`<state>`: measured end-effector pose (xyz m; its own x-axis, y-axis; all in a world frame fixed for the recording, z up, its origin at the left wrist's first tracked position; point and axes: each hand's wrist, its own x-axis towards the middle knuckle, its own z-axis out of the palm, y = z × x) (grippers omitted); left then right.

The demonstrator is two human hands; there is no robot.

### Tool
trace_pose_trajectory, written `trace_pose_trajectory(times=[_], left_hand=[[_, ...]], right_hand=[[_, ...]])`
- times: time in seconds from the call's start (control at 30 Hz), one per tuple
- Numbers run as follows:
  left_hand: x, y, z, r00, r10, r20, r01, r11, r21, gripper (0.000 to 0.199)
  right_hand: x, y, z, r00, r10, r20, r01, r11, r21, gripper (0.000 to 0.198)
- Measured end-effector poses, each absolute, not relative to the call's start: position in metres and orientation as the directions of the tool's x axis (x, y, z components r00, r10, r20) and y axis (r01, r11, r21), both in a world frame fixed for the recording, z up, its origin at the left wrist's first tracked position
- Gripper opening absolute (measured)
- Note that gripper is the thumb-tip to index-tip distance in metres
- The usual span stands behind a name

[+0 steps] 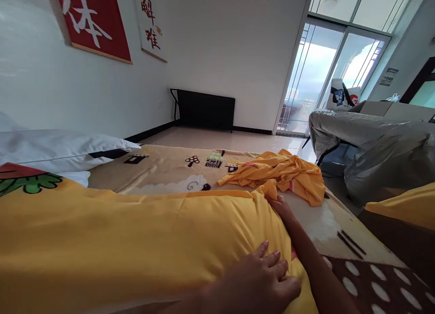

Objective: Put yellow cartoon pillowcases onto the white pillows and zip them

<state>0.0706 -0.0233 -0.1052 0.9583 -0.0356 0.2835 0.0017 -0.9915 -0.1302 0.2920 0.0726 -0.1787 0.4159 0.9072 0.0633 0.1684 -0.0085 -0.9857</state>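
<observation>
A long, plump yellow pillow (pixel 152 232) stretches across the front of the view, with part of a red and green print at its far left. My left hand (pixel 258 277) lies on its near right end, fingers spread over the cloth and pressing nothing between them. At the pillow's far right corner, my right hand (pixel 278 206) grips the bunched fabric; most of those fingers are hidden by the cloth. Just beyond that corner, a crumpled orange-yellow cloth (pixel 288 171) lies on the bed.
The bed sheet (pixel 170 166) is beige with printed figures and a brown dotted part. White pillows (pixel 61 146) lie at left. A black panel (pixel 205 109) leans by the wall. Plastic-covered furniture (pixel 370 128) stands right, near another yellow item (pixel 408 207).
</observation>
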Motion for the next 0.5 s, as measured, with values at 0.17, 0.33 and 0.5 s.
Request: trace_pose_trajectory(times=[0.17,0.33,0.5], left_hand=[[0.074,-0.029,-0.106,0.923,-0.078,0.377,0.007,-0.975,-0.22,0.006],[0.076,-0.041,-0.131,0.888,-0.021,0.459,0.21,-0.869,-0.447,0.003],[0.073,-0.056,-0.155,0.925,0.124,0.36,0.306,-0.804,-0.509,0.014]], right_hand=[[0.301,0.078,-0.185,0.51,0.859,0.034,0.176,-0.066,-0.982,0.036],[0.304,0.082,-0.192,0.541,0.84,-0.04,0.127,-0.128,-0.984,0.033],[0.306,0.082,-0.19,0.52,0.848,-0.097,0.077,-0.16,-0.984,0.031]])
